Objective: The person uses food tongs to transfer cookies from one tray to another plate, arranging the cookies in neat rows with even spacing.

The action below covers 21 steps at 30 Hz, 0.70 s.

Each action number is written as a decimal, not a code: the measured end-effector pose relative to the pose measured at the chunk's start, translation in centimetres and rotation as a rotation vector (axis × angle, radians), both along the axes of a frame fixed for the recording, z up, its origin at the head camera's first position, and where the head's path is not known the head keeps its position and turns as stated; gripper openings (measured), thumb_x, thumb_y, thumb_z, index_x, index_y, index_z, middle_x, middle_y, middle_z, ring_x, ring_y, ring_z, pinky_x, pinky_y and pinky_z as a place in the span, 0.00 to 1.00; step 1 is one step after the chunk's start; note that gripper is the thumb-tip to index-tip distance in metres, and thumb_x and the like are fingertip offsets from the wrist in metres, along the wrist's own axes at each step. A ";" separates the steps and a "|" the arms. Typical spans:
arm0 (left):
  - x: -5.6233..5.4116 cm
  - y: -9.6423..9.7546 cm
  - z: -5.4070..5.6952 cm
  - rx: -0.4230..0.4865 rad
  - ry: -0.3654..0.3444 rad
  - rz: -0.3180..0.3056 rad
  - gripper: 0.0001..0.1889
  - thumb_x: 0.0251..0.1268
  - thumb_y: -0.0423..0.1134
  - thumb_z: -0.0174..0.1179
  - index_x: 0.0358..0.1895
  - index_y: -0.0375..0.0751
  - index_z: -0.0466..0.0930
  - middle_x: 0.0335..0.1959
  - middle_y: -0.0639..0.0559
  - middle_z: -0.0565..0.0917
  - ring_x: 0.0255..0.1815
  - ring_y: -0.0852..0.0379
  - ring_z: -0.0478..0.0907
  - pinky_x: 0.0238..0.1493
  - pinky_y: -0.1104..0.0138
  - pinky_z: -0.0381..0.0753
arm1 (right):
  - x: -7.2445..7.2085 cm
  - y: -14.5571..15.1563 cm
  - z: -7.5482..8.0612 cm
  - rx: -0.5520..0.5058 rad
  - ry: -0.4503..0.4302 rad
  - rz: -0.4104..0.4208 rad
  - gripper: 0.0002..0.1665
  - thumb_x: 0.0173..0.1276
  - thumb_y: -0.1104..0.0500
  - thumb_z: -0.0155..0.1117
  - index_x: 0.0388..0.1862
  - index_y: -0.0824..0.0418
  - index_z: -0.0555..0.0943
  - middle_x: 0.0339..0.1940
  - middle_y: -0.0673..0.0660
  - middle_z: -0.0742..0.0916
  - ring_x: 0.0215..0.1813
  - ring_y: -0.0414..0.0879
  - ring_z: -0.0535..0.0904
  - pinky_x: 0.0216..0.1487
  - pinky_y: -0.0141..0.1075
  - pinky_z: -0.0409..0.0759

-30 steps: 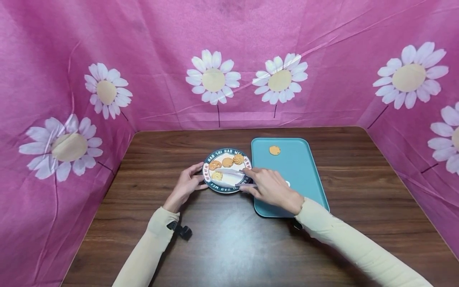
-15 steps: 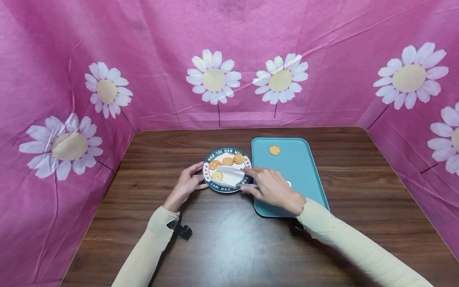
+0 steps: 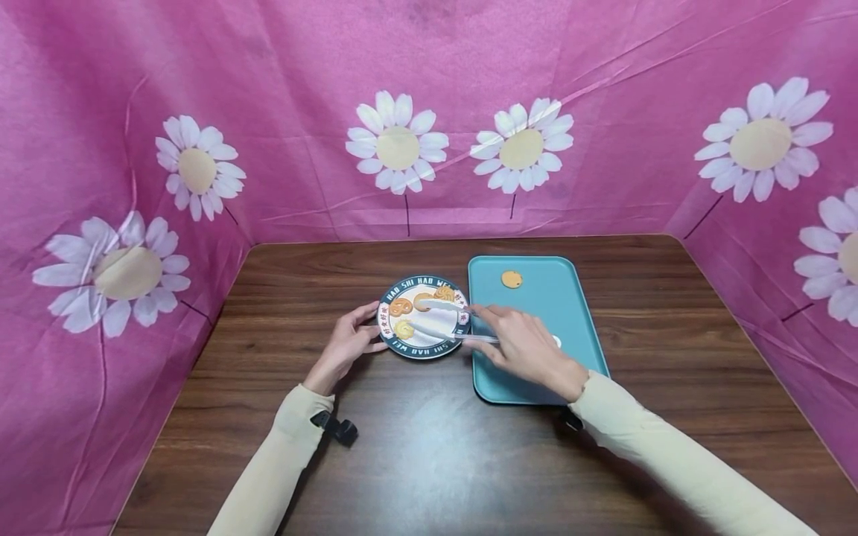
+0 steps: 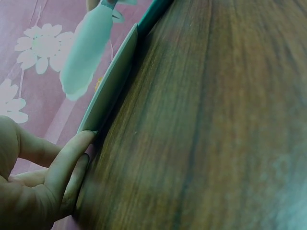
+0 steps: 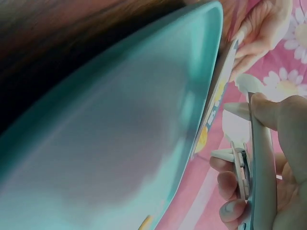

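Observation:
My left hand (image 3: 347,344) holds the left rim of a round plate (image 3: 417,352) with a dark green lettered border. On it lie a pretzel-shaped cookie (image 3: 401,307), a yellow flower-shaped cookie (image 3: 404,329), a swirl cookie (image 3: 445,294) and a round cookie (image 3: 421,301), partly covered. My right hand (image 3: 526,346) grips a pair of serving tongs (image 5: 261,163) with pale, translucent ends. These ends reach over the plate and stand apart; I see no cookie between them. In the left wrist view, one broad tong end (image 4: 86,52) hangs above the plate, whose edge the left fingertips touch.
A turquoise tray (image 3: 576,357) lies right beside the plate, partly under my right hand. One round cookie (image 3: 512,279) sits near its far end. Behind the wooden table (image 3: 281,461) hangs a pink cloth (image 3: 295,149) with daisies, also along both sides.
The tongs and my right hand have shifted a little to the right and away from me, over the plate. The left hand and the plate stay nearly where they were.

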State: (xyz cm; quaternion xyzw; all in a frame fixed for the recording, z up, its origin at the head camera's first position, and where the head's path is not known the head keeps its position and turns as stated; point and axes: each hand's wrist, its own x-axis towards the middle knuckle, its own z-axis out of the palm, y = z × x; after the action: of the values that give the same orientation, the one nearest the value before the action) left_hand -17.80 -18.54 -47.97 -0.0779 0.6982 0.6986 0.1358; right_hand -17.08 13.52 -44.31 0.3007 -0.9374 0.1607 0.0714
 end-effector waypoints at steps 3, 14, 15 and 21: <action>0.0 0.0 0.0 -0.003 -0.006 0.002 0.31 0.76 0.21 0.48 0.81 0.32 0.59 0.80 0.31 0.62 0.58 0.47 0.80 0.51 0.66 0.95 | -0.3 1.0 0.1 -0.004 0.023 -0.035 0.38 0.71 0.36 0.67 0.72 0.55 0.78 0.56 0.59 0.90 0.40 0.51 0.86 0.17 0.34 0.81; -0.1 0.1 0.0 -0.006 -0.008 0.002 0.31 0.76 0.22 0.48 0.80 0.32 0.60 0.80 0.32 0.62 0.59 0.47 0.80 0.51 0.66 0.95 | -1.4 5.4 0.0 -0.019 0.088 -0.173 0.39 0.70 0.36 0.68 0.71 0.57 0.78 0.45 0.59 0.91 0.32 0.50 0.80 0.15 0.41 0.79; -0.1 0.0 0.1 -0.007 -0.008 0.001 0.31 0.76 0.22 0.48 0.80 0.33 0.60 0.80 0.32 0.62 0.59 0.47 0.80 0.52 0.66 0.95 | -1.5 5.8 0.0 -0.018 0.090 -0.179 0.40 0.70 0.36 0.68 0.72 0.58 0.77 0.45 0.59 0.91 0.32 0.50 0.80 0.14 0.40 0.79; 0.0 0.0 0.0 -0.016 -0.002 0.004 0.31 0.76 0.22 0.49 0.80 0.33 0.60 0.80 0.32 0.63 0.58 0.47 0.80 0.51 0.66 0.95 | -1.8 7.4 -0.2 -0.011 0.094 -0.209 0.39 0.71 0.36 0.68 0.71 0.58 0.77 0.50 0.62 0.90 0.35 0.56 0.85 0.17 0.48 0.84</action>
State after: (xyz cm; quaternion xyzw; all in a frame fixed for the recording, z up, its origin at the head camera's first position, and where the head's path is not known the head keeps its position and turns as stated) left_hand -17.83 -18.51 -48.00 -0.0812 0.7034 0.6932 0.1347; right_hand -18.91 20.96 -44.55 0.2082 -0.9583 0.1434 0.1334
